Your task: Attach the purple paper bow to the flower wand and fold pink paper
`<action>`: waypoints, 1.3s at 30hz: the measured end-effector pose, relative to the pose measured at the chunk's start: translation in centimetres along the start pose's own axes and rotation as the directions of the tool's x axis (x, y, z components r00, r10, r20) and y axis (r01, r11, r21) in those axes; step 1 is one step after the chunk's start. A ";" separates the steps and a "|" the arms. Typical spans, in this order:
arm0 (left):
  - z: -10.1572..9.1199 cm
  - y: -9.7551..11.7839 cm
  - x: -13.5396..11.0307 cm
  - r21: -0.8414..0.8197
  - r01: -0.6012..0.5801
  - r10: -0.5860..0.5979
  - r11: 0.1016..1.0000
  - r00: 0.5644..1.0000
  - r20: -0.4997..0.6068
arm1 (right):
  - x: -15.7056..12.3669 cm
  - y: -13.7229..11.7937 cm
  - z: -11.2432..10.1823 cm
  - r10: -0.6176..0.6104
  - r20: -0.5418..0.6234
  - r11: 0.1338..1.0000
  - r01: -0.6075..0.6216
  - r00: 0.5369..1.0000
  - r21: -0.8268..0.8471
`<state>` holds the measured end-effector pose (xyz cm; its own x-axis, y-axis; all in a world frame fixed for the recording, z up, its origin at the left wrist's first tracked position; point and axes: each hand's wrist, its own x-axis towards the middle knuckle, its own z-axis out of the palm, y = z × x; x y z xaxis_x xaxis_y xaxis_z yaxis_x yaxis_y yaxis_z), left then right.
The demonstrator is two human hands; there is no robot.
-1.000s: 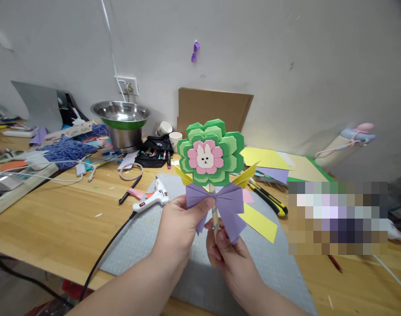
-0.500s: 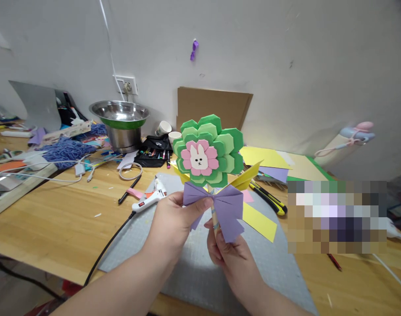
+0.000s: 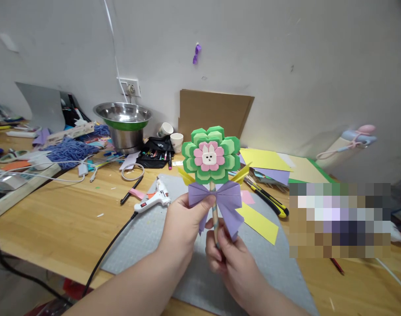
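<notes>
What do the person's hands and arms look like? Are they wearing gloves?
No gloves! The bare left hand and bare right hand show no rings, though some fingers are hidden. The bare left forearm and bare right forearm show no sleeves, watches, bracelets or drawn marks.

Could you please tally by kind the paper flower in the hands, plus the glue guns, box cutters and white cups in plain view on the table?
Paper flower: 1
Glue gun: 1
Box cutter: 1
White cups: 2, one tipped cup and one upright cup
Total: 5
</notes>
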<state>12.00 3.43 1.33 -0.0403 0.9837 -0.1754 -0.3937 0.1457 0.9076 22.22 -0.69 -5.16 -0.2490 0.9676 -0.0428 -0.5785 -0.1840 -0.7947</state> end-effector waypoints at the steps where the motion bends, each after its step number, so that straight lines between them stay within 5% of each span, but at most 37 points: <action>1: 0.0 -0.1 0.2 0.002 0.008 -0.008 1.000 1.000 0.000 | 0.0 -0.1 -0.1 0.036 0.014 0.999 -0.036 0.999 0.032; 10: -1.3 -0.3 2.1 -0.029 -0.037 0.035 0.999 0.998 -0.061 | 1.3 -0.2 -1.3 0.151 0.003 0.978 -0.149 0.989 0.145; 19: -1.6 -1.3 3.6 -0.025 0.119 -0.111 0.993 0.974 0.198 | 1.2 0.3 -0.9 0.149 0.010 0.986 -0.149 0.989 0.071; 27: -2.7 -1.7 3.5 -0.056 0.170 -0.156 0.984 0.966 0.204 | 1.2 1.4 -1.1 0.152 0.003 0.988 -0.152 0.988 -0.023; 39: -2.6 -1.5 3.2 -0.115 0.070 -0.043 0.991 0.974 0.224 | 1.1 0.3 -0.7 0.177 0.044 0.978 -0.181 0.983 0.103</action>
<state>10.04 6.11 -1.64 0.1834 0.9751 -0.1247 -0.4983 0.2015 0.8433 22.34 0.41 -5.92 -0.3813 0.9111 -0.1567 -0.6004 -0.3730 -0.7074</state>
